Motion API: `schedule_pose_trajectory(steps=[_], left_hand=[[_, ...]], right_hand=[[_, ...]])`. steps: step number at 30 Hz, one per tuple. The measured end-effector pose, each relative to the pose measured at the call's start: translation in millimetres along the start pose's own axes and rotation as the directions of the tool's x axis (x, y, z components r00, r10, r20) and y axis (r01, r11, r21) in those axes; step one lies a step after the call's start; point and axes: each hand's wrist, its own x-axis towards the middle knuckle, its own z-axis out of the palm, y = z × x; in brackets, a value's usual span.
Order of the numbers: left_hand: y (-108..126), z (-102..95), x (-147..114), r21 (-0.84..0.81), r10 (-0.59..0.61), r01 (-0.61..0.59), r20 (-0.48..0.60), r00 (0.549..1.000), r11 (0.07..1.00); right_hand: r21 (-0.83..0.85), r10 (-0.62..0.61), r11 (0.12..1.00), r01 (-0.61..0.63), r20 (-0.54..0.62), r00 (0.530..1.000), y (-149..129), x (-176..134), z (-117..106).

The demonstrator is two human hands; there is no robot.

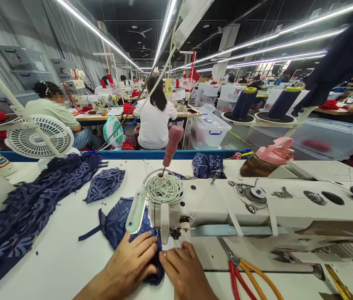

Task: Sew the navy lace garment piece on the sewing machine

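My left hand (132, 258) lies flat on a dark blue patterned fabric piece (117, 223), pressing it to the table just left of the needle of a white sewing machine (257, 208). My right hand (184, 271) pinches the same fabric's edge right under the machine's head. The two hands touch each other at the fingertips. The needle itself is hidden behind the machine's head. A coil of white cord (164, 189) sits on top of the machine.
A long pile of blue patterned fabric (23, 208) lies at the left, with smaller pieces (104, 183) behind. Red and orange handled scissors (242, 275) lie at my right. A brown bottle with a pink lid (267, 160), a white fan (39, 137) and seated workers lie beyond.
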Motion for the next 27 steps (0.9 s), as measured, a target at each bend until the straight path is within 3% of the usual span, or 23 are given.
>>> schedule_pose_trajectory(steps=[3, 7, 9, 13, 15, 18, 22, 27], left_hand=[[-2, 10.1, -11, -0.063, -0.042, 0.046, 0.074, 0.996, 0.997], [9, 32.9, -15, -0.099, -0.145, 0.128, -0.179, 0.973, 0.987], [12, 38.6, -13, -0.083, -0.145, 0.128, -0.252, 0.957, 0.988], [4, 31.5, -14, -0.069, -0.109, 0.099, -0.159, 0.981, 0.993], [0, 24.4, -16, -0.080, -0.106, 0.099, -0.082, 0.991, 0.992], [-3, 16.5, -18, -0.100, -0.122, 0.121, -0.001, 0.993, 0.988], [-3, 13.0, -18, -0.098, -0.151, 0.153, 0.026, 0.988, 0.983], [-4, 13.4, -17, -0.105, -0.155, 0.158, 0.043, 0.987, 0.982]], right_hand=[[-0.001, -0.022, 1.000, 0.022, -0.005, 1.000, 1, 6, -7], [0.039, -0.021, 0.999, 0.015, 0.160, 0.987, 7, 14, -14], [0.054, -0.027, 0.998, 0.019, 0.148, 0.989, 9, 14, -12], [0.020, -0.037, 0.999, 0.038, -0.056, 0.998, 9, 5, 1], [0.010, -0.051, 0.999, 0.052, -0.093, 0.994, 10, -1, 7], [0.012, -0.052, 0.999, 0.053, -0.049, 0.997, 11, -9, 11], [-0.004, -0.035, 0.999, 0.035, 0.067, 0.997, 11, -15, 7], [-0.009, -0.011, 1.000, 0.012, 0.100, 0.995, 12, -19, 7]])
